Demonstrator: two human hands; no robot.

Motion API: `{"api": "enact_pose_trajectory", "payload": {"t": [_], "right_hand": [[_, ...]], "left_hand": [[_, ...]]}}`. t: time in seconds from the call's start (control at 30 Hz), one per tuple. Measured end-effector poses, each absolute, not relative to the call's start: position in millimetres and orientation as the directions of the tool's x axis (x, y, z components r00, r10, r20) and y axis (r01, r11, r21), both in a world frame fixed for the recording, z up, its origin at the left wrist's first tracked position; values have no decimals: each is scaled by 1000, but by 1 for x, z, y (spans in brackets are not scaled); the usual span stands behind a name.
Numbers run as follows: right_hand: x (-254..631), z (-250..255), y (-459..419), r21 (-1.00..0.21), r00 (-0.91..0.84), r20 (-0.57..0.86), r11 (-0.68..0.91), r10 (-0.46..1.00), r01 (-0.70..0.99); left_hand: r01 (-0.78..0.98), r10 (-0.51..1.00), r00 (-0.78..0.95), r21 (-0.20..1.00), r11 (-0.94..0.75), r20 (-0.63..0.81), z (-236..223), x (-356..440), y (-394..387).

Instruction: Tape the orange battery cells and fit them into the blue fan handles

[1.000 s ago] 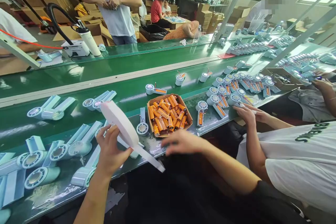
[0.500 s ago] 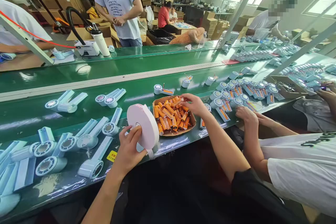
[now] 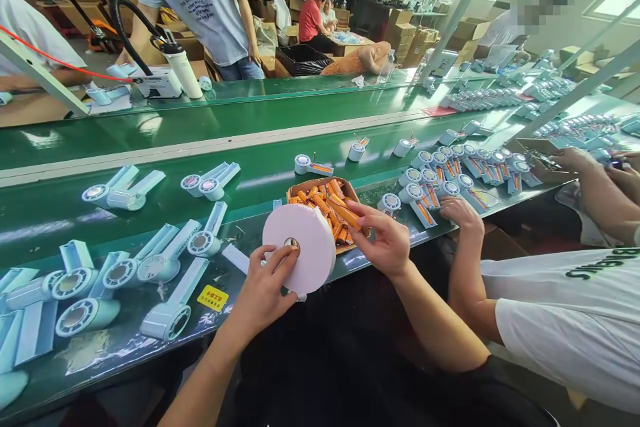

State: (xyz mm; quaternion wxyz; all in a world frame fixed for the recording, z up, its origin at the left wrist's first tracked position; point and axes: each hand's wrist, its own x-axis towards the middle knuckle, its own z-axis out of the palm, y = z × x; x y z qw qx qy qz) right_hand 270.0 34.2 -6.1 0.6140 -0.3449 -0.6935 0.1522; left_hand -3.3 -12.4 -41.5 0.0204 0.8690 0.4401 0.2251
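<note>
My left hand [image 3: 265, 287] grips a large roll of white tape [image 3: 316, 255] upright at the bench's near edge, fingers at its hollow core. My right hand [image 3: 384, 240] pinches an orange cylindrical battery [image 3: 345, 213] between thumb and fingers, just above a cardboard box [image 3: 296, 188] heaped with similar orange batteries. The tape roll hides the box's near left part. Left of my hands lie several light blue handheld fan housings [image 3: 167, 320], round heads with open handles.
On the right, several fan housings [image 3: 413, 192] with orange batteries and wires stand in rows. A co-worker's arm [image 3: 467, 233] rests close to my right. A yellow label [image 3: 213, 297] is on the bench. Across the green belt [image 3: 260, 113] a person in a light T-shirt [image 3: 195, 0] stands.
My right hand has drawn back toward me from the box with a battery in its fingers. The tape roll has shifted right and turned its flat face to me.
</note>
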Motion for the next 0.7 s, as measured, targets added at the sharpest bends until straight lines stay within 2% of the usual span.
{"api": "enact_pose_trajectory", "payload": {"t": [0.13,0.27,0.37,0.47,0.53,0.63,0.7], "right_hand": [[266,-15,22,-797,-109,558,568,822,205],[270,-20,22,-975,-188,223,221,956,-31],[278,-13,38,-1000,-253,9,7,967,-10],[274,-8,50,-998,-291,-24,-42,956,-55],[257,-13,47,-985,-177,24,-8,984,-174],[219,-32,29,-926,172,76,134,982,-354],[203,-42,19,-892,322,68,202,944,-405]], "left_hand": [[776,778,507,196,-599,371,-44,-9,-10],[814,777,504,94,-573,377,-41,-21,-6],[815,745,520,18,-579,419,-31,-26,-1],[821,722,510,-13,-571,467,-24,-23,3],[840,737,467,14,-542,489,-26,-15,2],[883,790,357,96,-460,499,-40,8,-7],[896,820,305,146,-419,484,-53,24,-19]]}}
